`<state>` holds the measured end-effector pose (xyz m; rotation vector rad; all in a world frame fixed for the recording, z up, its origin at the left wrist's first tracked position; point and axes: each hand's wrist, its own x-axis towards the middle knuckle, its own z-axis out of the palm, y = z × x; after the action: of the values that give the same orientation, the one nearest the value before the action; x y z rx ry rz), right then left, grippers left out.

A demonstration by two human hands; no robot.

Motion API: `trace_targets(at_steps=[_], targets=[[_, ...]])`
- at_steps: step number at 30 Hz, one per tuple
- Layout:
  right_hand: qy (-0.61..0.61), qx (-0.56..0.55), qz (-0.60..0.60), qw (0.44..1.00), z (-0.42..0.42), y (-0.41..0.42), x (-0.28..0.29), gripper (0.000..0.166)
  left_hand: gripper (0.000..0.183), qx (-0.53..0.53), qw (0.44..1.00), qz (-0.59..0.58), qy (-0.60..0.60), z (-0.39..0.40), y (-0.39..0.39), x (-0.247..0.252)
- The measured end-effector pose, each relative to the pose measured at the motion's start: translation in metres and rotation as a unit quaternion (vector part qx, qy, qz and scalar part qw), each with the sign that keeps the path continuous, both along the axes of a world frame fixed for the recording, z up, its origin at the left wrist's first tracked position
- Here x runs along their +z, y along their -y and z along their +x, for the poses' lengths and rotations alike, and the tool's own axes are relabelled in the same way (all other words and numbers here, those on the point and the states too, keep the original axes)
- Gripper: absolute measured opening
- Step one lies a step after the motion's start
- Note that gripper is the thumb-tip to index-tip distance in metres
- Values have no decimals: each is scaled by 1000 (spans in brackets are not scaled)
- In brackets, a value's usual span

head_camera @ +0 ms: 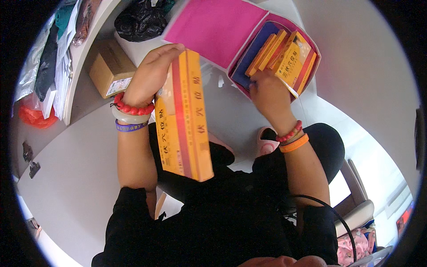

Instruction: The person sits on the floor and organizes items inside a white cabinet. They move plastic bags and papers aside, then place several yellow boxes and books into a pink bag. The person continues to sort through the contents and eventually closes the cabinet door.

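My left hand (150, 73) grips a flat yellow cardboard box (183, 120) by its top end. A red stripe and printed writing run along this box, which stands nearly upright above my lap. My right hand (272, 96) reaches over the near rim of a pink fabric storage bin (318, 61). Its fingertips touch the yellow boxes (295, 63) packed inside, but they are partly hidden, so a firm hold cannot be made out. Beside those boxes a dark blue panel or folder (245, 68) lines the bin. The pink lid (220, 30) is folded back to the left.
Left of my left hand, a brown carton (111, 68) sits in a cabinet by a black plastic bag (141, 20). Papers and bags fill a shelf (55, 63). A light door panel (80, 167) stands at left. A chair (355, 213) is behind me at right.
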<state>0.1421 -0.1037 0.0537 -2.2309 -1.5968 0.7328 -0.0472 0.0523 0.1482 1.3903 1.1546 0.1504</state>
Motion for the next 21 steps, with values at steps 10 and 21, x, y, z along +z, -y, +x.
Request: trace_targets(at_steps=[10,21], targets=[[-217,-230,-23,948,101,11,37,30,59,-170,955,159,-185,36,23,-24],[-585,-218,-11,781,64,-8,44,49,27,157,987,-18,22,88,1,-86]])
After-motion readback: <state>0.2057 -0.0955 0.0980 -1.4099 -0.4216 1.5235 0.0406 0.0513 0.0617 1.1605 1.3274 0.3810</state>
